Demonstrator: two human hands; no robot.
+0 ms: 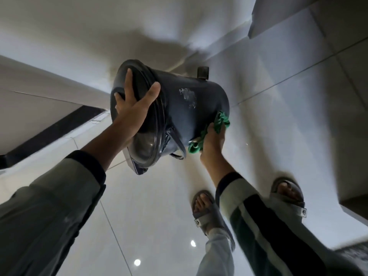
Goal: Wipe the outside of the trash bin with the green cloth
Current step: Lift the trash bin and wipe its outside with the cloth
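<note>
two hands, left hand (131, 104) steadying tilted trash bin (179, 108), right hand (213, 140) pressing green cloth (220, 122)

One bin (179, 108), one green cloth (217, 124), two hands: left (133, 104), right (213, 142). Two sandals (207, 212) (288, 194), and two sleeves (49, 206) (268, 226).

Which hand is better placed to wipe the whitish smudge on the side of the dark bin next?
The right hand. It already presses the crumpled green cloth against the dark round plastic trash bin, below the whitish smudge. The left hand is spread over the lid, steadying the tilted bin.
</note>
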